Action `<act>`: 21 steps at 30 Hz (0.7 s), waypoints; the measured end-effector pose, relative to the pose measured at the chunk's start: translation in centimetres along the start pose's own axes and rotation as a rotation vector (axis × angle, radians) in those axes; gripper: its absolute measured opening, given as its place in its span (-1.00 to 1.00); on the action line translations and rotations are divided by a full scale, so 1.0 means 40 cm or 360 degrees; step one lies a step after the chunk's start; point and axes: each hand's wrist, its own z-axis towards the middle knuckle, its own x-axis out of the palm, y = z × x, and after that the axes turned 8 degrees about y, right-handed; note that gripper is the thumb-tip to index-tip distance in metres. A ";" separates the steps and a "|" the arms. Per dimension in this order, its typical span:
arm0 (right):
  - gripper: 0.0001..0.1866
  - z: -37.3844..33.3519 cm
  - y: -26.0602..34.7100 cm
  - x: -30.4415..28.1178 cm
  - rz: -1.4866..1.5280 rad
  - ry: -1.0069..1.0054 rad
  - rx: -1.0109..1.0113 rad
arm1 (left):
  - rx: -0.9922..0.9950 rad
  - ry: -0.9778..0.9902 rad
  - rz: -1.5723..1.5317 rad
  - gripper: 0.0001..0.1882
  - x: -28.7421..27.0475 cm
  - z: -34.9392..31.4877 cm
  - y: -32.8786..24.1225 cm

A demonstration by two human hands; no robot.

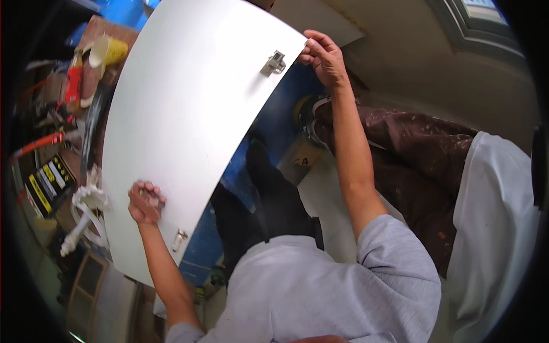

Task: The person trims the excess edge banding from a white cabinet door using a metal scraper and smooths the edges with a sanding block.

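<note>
A long white cabinet door [189,97] lies in front of me, with one metal hinge [273,64] near its far right corner and another hinge [179,240] near its close edge. My left hand [150,201] is over the door's left part, fingers curled round a reddish-brown piece of what looks like sandpaper [145,204]. At the far right corner, my right hand [323,57] pinches the door's edge between thumb and fingers. Whether the sandpaper touches the door cannot be made out.
Left of the door is clutter: a yellow cup [108,51], a black and yellow box [50,186], an orange-handled hammer [46,144], a white ornate piece [88,208]. Brown cloth [423,148] and a pale sheet [492,211] lie to the right. Blue covering [200,246] shows below.
</note>
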 end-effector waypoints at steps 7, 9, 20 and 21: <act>-0.61 -0.128 -0.103 0.152 0.0144 -0.0140 0.0163 | 0.0026 0.0173 -0.0100 -0.62 0.003 -0.007 0.002; -0.68 -0.165 -0.130 0.180 0.0187 -0.0158 0.0252 | 0.0016 0.0305 -0.0140 -0.59 0.003 0.008 -0.002; -0.71 -0.292 -0.165 0.333 -0.0104 -0.0097 0.0551 | 0.0065 0.0531 -0.0199 -0.50 -0.028 0.015 0.017; -0.72 -0.303 -0.173 0.342 -0.0109 -0.0086 0.0581 | 0.0069 0.0529 -0.0189 -0.49 -0.031 0.015 0.016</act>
